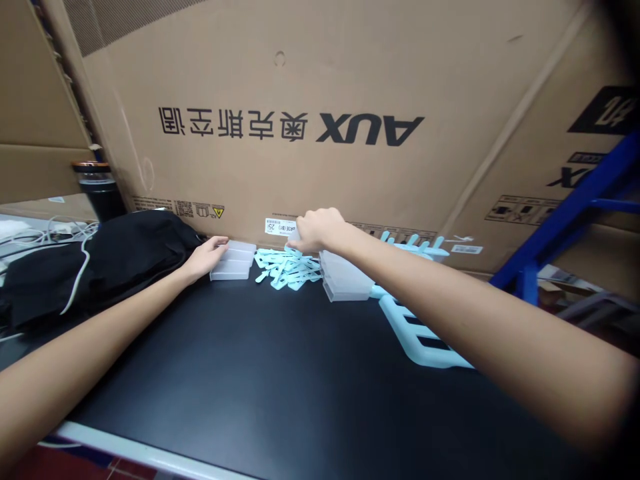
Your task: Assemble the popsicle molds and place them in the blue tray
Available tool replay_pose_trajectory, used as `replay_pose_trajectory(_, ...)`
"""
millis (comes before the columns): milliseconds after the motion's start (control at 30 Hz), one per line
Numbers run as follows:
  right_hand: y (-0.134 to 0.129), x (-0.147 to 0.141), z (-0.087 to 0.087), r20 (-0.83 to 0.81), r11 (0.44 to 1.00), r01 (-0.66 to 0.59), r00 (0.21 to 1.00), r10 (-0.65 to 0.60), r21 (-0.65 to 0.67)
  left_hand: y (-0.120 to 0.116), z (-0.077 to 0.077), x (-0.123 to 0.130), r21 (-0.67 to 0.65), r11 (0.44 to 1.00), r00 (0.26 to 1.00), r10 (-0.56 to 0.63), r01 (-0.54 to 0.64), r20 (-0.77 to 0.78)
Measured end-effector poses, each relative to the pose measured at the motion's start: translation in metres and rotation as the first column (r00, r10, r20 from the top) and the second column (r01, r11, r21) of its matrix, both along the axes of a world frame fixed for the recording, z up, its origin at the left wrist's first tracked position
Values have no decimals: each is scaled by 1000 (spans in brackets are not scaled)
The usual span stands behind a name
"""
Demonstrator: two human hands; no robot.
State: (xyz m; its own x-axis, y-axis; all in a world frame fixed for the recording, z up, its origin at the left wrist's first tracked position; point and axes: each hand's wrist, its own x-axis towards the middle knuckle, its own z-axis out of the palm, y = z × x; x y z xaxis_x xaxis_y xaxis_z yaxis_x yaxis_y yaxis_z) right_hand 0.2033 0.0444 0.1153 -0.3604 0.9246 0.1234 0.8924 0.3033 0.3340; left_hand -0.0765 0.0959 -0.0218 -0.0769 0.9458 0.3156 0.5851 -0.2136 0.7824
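Two bare hands, set apart, on either side of a heap of light-blue pieces

A person's arms reach forward over a black tabletop (240,373) toward a large brown cardboard box (260,173) that stands like a wall behind it. Between the hands, close to the foot of the box, lies a loose heap of light-blue pieces (287,269), flat and narrow, crossing one another at many angles.

The left hand (206,259) is to the left of the heap, its fingers on the left side of a translucent divided tray (233,261); whether it grips the tray or only rests there, I cannot tell. The tray sits between this hand and the heap.

The right hand (320,230) is above the heap's right side, its fingers curled closed on a pale translucent piece (295,235) — mostly hidden by the hand. Just below and to the right of this hand, a stack of translucent trays (345,279) stands beside the heap.

Farther right, a light-blue rack (417,337) with slots lies partly behind the right forearm. To the left of the left hand is a bundle of black fabric (135,257) — a white cord (80,273) trails over it — with a dark cylindrical container (103,197) behind.
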Motion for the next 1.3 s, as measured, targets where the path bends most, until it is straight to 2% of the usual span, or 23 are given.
replay_pose_trajectory(100,-1,-10,1,-66,997,-45,997,40,-70,0,-1,1,3,1000,998,-2,1,55)
replay_pose_trajectory(200,4,-25,-1,-85,981,-166,984,158,-102,2,-3,0,5,1000,990,14,-15,143)
replay_pose_trajectory(300,17,-46,-10,-118,955,-295,950,289,-39,4,-3,-2,4,999,965,34,-36,259)
replay_pose_trajectory(500,51,-81,-36,-224,918,-388,890,398,87,4,4,-8,-15,1000,909,5,2,416)
replay_pose_trajectory(800,76,-101,-78,-371,899,-430,823,430,87,1,6,-7,-17,996,907,-77,93,415)
replay_pose_trajectory(933,71,-99,-83,-383,891,-443,809,447,103,0,5,-8,16,992,923,-124,127,364)
replay_pose_trajectory(1067,40,-66,-59,-416,857,-458,749,515,236,-2,6,-7,47,983,949,-186,180,256)
replay_pose_trajectory(1167,4,-9,-36,-464,831,-404,694,550,381,-4,7,-5,43,978,964,-208,203,166)
replay_pose_trajectory(1233,-18,42,-27,-516,846,-284,690,508,452,-5,8,-4,41,981,973,-192,189,127)
replay_pose_trajectory(1300,-34,98,-27,-583,846,-80,691,428,526,-6,10,-3,45,985,980,-170,166,105)
